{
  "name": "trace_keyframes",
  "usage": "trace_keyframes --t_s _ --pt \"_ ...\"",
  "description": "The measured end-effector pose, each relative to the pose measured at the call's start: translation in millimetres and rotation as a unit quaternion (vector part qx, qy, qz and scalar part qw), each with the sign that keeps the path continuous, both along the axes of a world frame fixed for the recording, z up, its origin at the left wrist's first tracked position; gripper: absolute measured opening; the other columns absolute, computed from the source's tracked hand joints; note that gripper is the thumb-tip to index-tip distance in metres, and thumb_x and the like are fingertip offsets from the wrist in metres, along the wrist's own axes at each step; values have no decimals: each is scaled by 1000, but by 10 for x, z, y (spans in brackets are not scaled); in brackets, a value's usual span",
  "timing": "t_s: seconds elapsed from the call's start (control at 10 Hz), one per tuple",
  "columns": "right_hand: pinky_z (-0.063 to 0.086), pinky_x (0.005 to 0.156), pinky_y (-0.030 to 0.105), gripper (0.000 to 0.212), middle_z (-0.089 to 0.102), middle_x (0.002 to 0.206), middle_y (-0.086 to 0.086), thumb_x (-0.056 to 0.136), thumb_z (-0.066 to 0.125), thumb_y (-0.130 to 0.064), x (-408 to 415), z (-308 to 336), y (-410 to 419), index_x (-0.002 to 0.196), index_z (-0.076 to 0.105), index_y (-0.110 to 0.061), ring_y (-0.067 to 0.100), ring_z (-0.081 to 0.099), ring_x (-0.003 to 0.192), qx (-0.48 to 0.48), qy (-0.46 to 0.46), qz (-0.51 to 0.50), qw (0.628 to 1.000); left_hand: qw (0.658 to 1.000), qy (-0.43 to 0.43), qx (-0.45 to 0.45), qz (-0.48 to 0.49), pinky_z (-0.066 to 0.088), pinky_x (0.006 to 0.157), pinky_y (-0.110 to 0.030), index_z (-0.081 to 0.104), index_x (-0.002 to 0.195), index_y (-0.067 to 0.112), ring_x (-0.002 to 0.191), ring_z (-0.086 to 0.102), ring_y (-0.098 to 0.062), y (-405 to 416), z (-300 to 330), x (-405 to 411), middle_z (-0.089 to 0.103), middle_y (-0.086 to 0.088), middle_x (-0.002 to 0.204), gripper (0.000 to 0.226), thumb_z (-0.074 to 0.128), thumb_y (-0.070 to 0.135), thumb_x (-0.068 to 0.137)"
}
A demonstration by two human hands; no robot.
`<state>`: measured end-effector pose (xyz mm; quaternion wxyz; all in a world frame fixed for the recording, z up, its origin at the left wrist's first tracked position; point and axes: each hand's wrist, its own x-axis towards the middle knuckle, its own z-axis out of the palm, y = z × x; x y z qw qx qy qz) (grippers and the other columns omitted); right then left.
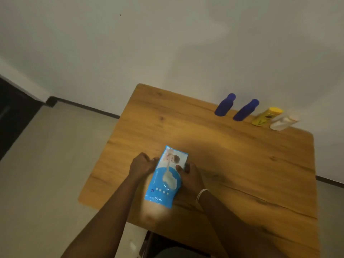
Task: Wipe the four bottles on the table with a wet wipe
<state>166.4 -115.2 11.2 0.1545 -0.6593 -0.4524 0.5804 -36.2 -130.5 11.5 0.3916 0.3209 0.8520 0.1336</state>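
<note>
Both hands gripping wipes pack [166,176] on table [242,164]: left hand [142,164] fingers curled at its edge, right hand [189,175] fingers clasping opposite edge; four bottles [243,110] standing well beyond fingers

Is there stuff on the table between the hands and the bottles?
Nothing visible. Both hands, left and right, hold the wipes pack; only bare table lies between it and the bottles by the wall.

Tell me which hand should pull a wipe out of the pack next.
Probably the left hand. It sits at the wet wipe pack's left edge with fingers curled, seemingly gripping little, while the right hand grips the pack's right side with its thumb on top, so it can steady the pack.
</note>
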Motion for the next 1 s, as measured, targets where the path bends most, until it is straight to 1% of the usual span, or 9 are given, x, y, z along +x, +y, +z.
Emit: trace_keyframes --t_s 0.1,0.2,0.3,0.4,0.6,0.7,0.8,0.9,1.0 --pt "56 86 41 24 70 107 6 85 74 -27 -58 -90 -82 103 59 -20 21 67 100 39 -27 -12 999 999 -25 13 -23 48 74 -33 62 77 12 88 68 -29 -63 -96 81 69 -5 80 40 62 50 90" --pt "58 85 43 25 70 106 6 85 72 -24 -102 -88 -68 105 61 -17 21 67 99 60 -45 -22 997 998 -41 37 -30 49 70 -33 63 74 15 83 68 -27 -20 -125 168 68 -3 77 38 59 47 94" --pt "56 72 24 25 66 101 0 89 69 -10 -124 -14 81 113 62 -8 16 66 94 79 -38 -37 995 996 -44 57 -44 52 72 -35 65 81 12 81 67 -22 180 -96 256 71 -3 82 40 57 48 95" --pt "59 78 37 25 69 105 2 87 66 -16 -126 18 371 112 65 -16 22 67 99 107 -51 -58 991 994 -36 79 -64 43 71 -29 61 83 15 89 66 -25 524 -59 326 71 -8 93 30 59 42 97" --pt "58 78 46 8 71 94 0 82 64 -30 -135 -18 1205 89 63 -25 22 68 90 130 -63 -80 986 991 -36 121 -55 44 81 -32 63 103 4 106 64 -33 1364 16 397 70 -16 108 29 60 33 97" --pt "59 84 46 26 71 108 -2 83 61 -33 -173 -101 1565 108 65 -26 18 68 99 128 -25 -73 989 986 -50 143 -73 42 80 -30 60 112 1 109 62 -33 1673 19 405 67 -16 115 29 59 26 97" --pt "59 88 46 28 70 118 4 90 62 -27 -209 1 1723 118 61 -21 20 68 102 133 -4 -65 989 982 -58 152 -93 45 85 -33 57 120 1 113 62 -35 1789 0 408 66 -18 120 32 60 24 97" --pt "57 92 46 23 69 121 4 94 62 -22 -166 36 1755 118 59 -23 19 68 104 125 16 -67 990 981 -64 148 -106 44 83 -32 53 121 2 112 61 -35 1798 -17 386 64 -19 120 33 61 23 96" --pt "50 103 47 38 60 136 9 97 59 -28 -105 64 1636 132 54 -14 23 60 121 123 -16 -83 989 979 -22 180 -89 42 84 -34 53 114 -1 110 59 -36 1720 26 452 61 -19 115 32 63 22 94"
